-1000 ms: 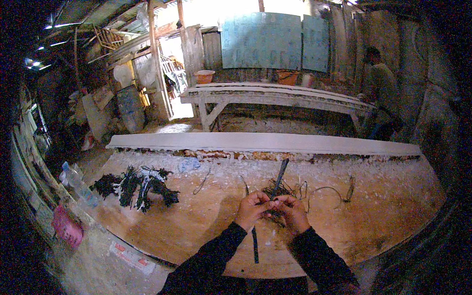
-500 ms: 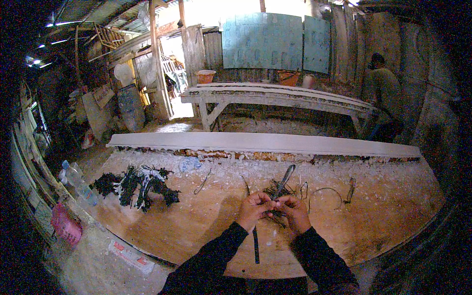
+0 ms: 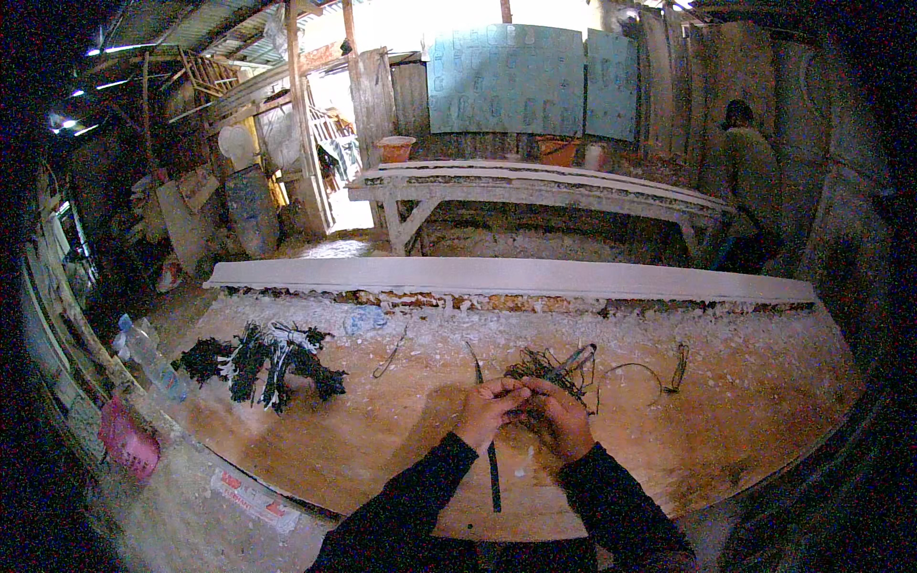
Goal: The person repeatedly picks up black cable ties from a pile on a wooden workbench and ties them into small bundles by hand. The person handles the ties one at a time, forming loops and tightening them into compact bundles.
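My left hand (image 3: 487,414) and my right hand (image 3: 562,416) meet above the wooden board, fingertips pinched together. Dark strands show between them, but the exact grip is hidden by my fingers. Just beyond my hands a loose tangle of dark strands (image 3: 546,368) lies on the board, one looped end pointing away to the right. A flat dark strip (image 3: 495,482) lies under my left hand, its narrow far end showing past my fingers. To the left lie several tied bundles of black strands (image 3: 250,363), some with pale ends.
Single curved strands (image 3: 391,353) and a small loop (image 3: 679,368) lie on the board (image 3: 382,458). A long white moulding (image 3: 506,275) borders its far edge. At left are a clear bottle (image 3: 153,355) and a pink basket (image 3: 128,439). A person (image 3: 750,186) stands by the far bench (image 3: 554,186).
My hands have drawn closer, the right one moving slightly left and turning over the fingertips. The looped strand that stood up above them now lies lower and further right.
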Tool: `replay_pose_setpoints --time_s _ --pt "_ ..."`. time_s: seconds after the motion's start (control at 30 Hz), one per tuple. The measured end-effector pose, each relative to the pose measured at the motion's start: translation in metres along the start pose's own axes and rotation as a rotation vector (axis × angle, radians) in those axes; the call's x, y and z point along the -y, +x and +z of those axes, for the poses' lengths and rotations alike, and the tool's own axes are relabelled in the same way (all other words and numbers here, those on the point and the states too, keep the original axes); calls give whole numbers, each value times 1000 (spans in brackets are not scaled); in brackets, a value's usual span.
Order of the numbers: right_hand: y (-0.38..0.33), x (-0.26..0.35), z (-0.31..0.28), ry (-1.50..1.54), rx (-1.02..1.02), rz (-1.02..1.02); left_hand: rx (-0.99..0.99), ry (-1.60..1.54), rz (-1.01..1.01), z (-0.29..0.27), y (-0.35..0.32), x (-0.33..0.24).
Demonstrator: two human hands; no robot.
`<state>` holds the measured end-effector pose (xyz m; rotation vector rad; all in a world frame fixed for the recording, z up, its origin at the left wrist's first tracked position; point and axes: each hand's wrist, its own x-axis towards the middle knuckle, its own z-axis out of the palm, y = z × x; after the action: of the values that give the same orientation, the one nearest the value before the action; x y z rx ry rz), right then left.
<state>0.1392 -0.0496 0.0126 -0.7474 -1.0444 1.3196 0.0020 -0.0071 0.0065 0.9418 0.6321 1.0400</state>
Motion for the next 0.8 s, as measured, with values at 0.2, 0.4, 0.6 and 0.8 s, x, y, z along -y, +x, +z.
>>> replay_pose_setpoints --time_s 0.2,0.4,0.6,0.8 --pt "2 4 -4 -1084 48 -752 43 98 24 -3 2 -1" --pt "1 1 -4 -892 -113 -696 154 35 75 -1 5 -4" --pt "7 0 1 -649 -139 -476 15 269 340 -1 6 6" --pt "3 7 2 -937 -97 -572 -35 368 479 -2 7 11"
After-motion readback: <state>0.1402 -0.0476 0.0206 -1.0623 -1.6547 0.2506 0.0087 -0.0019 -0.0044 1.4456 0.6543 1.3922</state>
